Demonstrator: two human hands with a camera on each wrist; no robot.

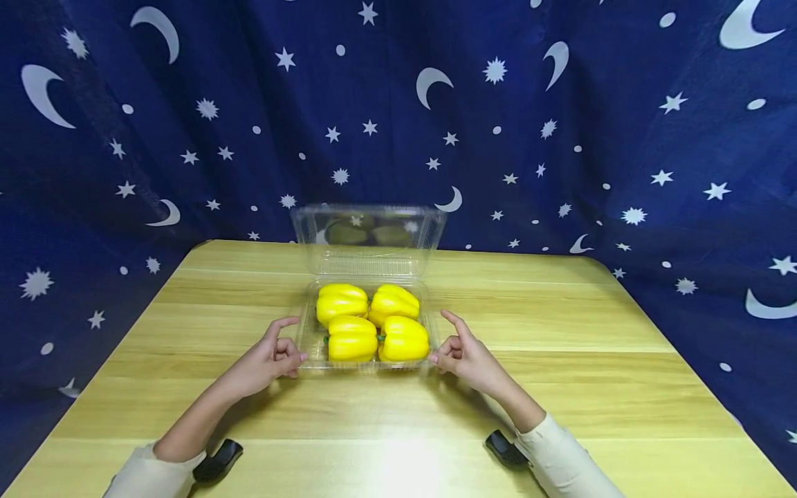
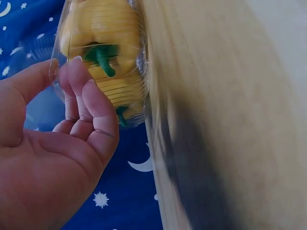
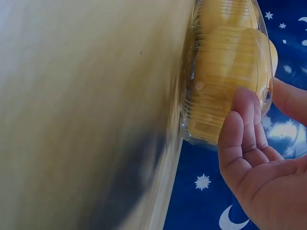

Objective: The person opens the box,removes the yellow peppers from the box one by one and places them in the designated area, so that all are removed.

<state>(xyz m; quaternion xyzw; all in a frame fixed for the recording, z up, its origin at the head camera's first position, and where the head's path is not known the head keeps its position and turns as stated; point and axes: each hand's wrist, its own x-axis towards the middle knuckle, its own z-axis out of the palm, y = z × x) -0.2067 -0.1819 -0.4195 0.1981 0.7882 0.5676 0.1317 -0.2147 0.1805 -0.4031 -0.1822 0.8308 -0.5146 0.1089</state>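
Note:
A clear plastic clamshell container [image 1: 315,351] sits on the table in the head view, its hinged lid [image 1: 373,263] raised at the back. Inside lie several yellow bell peppers [image 1: 351,339] in two rows; green stems show on some. My left hand [image 1: 268,363] pinches the container's rim at the front left corner between thumb and fingers, index finger stretched along the side. At the front right corner my right hand [image 1: 467,356] pinches the rim in the same way. Both wrist views show curled fingers against the ribbed side walls, with the peppers [image 2: 103,28] behind the plastic.
The light wooden table [image 1: 560,387] spreads out around the container. A dark blue curtain [image 1: 386,166] with white moons and stars hangs behind it. Black wrist devices [image 1: 218,462] show beneath both forearms.

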